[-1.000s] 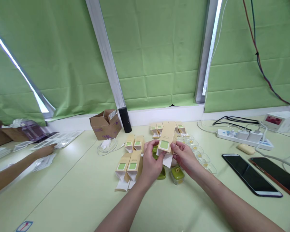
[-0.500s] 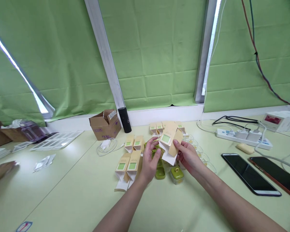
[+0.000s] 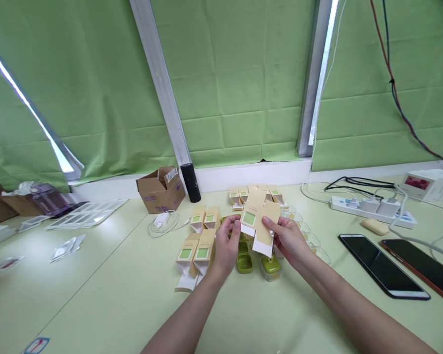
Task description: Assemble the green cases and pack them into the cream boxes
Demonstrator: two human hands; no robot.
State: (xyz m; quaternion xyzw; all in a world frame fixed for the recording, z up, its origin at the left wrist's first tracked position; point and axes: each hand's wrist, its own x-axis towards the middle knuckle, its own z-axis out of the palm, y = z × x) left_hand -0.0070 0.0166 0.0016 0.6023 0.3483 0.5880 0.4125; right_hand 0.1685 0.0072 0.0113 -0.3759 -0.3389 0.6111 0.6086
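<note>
My right hand (image 3: 290, 238) grips a partly flattened cream-coloured paper box (image 3: 257, 216) with a green square window and white inner flaps. My left hand (image 3: 227, 248) is closed at the box's left edge, thumb and fingertips pinched together there. Below the box lie green square cups (image 3: 244, 264) and a small clear container with a green lid (image 3: 270, 265). Left of my left hand, several matching boxes (image 3: 205, 248) lie with their end flaps open. Clear containers (image 3: 313, 240) line up behind my right hand, partly hidden by it.
More cream boxes (image 3: 235, 197) lie farther back. A cardboard carton (image 3: 160, 191), a black cylinder (image 3: 190, 183) and a coiled white charger cable (image 3: 163, 222) stand behind on the left. To the right are two phones (image 3: 382, 265) and a power strip (image 3: 372, 211). Another person's hand shows blurred at the far left.
The held box has turned and its white flaps have shifted apart. My left hand has closed from spread fingers to a pinch at its edge. The other person's hand has drawn back left.
</note>
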